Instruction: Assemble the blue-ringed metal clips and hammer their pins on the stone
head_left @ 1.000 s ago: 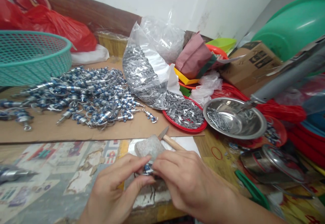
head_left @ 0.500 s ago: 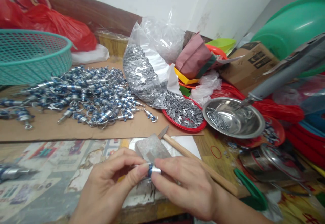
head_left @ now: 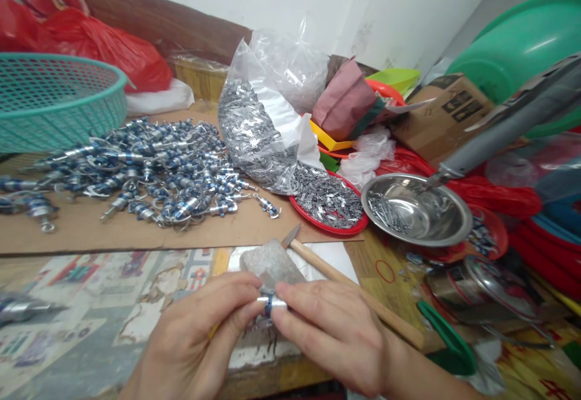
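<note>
In front of me, a small blue-and-silver cylindrical metal fitting (head_left: 272, 304) is pinched between both hands. My left hand (head_left: 204, 321) closes thumb and fingers on its left end. On the other end, the thumb and fingers of my right hand (head_left: 331, 330) are closed, covering part of it. Just beyond the fingertips lies a worn grey metal block (head_left: 270, 262) on white paper. A hammer (head_left: 345, 276) with a wooden handle rests beside it, running toward the lower right past my right hand.
A large pile of blue-and-silver fittings (head_left: 167, 164) covers cardboard at the left, beside a teal basket (head_left: 59, 106). Flat metal clips fill a plastic bag (head_left: 254, 127) and a red plate (head_left: 313, 217). A steel bowl (head_left: 436, 227) holds pins, with a grey tool (head_left: 503, 121) above it.
My left thumb and fingertips have shifted slightly on the fitting, with the thumb drawn back a little. My right hand keeps its grip. The surroundings stay as they were.
</note>
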### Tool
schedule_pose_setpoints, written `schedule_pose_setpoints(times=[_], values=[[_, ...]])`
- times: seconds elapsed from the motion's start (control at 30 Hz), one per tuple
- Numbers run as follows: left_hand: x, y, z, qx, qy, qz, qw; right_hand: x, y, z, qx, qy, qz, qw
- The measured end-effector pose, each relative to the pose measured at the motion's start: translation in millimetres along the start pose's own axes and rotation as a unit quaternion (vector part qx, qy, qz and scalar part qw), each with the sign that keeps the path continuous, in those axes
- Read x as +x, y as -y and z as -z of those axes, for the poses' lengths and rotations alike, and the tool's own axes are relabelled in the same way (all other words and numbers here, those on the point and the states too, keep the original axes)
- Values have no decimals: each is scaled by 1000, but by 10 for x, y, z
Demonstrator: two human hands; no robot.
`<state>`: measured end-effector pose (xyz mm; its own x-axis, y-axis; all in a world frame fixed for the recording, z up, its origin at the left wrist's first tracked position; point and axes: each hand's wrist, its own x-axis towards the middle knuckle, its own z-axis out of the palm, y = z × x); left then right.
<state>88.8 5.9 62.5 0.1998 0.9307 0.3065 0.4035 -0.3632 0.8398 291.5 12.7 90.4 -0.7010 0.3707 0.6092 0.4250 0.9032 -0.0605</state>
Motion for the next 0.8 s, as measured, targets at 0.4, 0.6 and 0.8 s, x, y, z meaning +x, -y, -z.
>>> schedule_pose_setpoints(times=[0.4, 0.6, 0.8], values=[[-10, -133, -155, -369, -15, 337, 866, 50, -169, -70, 150, 76, -280, 945], [29, 36, -70, -405, 152, 338, 836, -127, -1190, -30, -168, 210, -482, 834], [73, 124, -87, -418, 176, 329, 829, -240, -1550, -167, -185, 274, -491, 806]])
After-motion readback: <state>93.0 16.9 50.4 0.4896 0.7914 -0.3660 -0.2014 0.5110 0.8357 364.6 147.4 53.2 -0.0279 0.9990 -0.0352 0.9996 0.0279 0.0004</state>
